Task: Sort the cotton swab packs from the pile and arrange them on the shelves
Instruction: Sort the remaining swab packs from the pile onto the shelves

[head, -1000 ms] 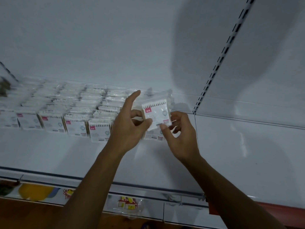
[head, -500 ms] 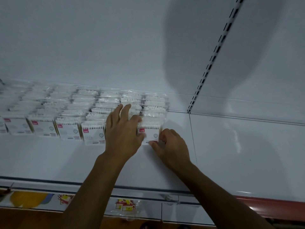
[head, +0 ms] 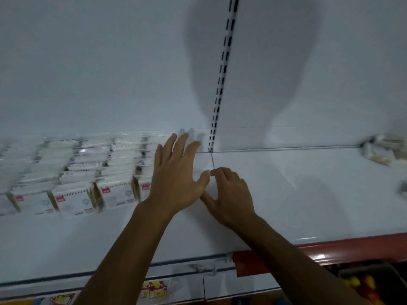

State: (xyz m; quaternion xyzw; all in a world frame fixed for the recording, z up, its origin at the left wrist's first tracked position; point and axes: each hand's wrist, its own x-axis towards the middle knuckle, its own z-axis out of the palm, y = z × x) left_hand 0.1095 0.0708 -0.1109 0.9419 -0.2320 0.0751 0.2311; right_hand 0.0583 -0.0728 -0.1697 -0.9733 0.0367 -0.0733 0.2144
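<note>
Head cam, w/ some motion blur: cotton swab packs (head: 72, 172) stand in neat rows on the white shelf (head: 297, 194), filling its 9 o'clock half, labels facing front. Left hand (head: 177, 172) is spread wide & flat, fingers (head: 176, 146) straight, at the 3 o'clock end of the rows; it hides the last pack, so can't tell if it touches one. Right hand (head: 231, 190) sits just beside it at 3 o'clock, fingers loosely curled, thumb out, holding nothing visible. Slotted upright (head: 220, 84) rises at 12 o'clock. Another heap of packs (head: 383, 150), blurred, lies far off at 3 o'clock on the shelf.

Step, prob.: squaring up the end of the row after placing. Next: both hands off, fetch another pack from the pile, start a fresh column by the upright w/o knocking standing packs.
</note>
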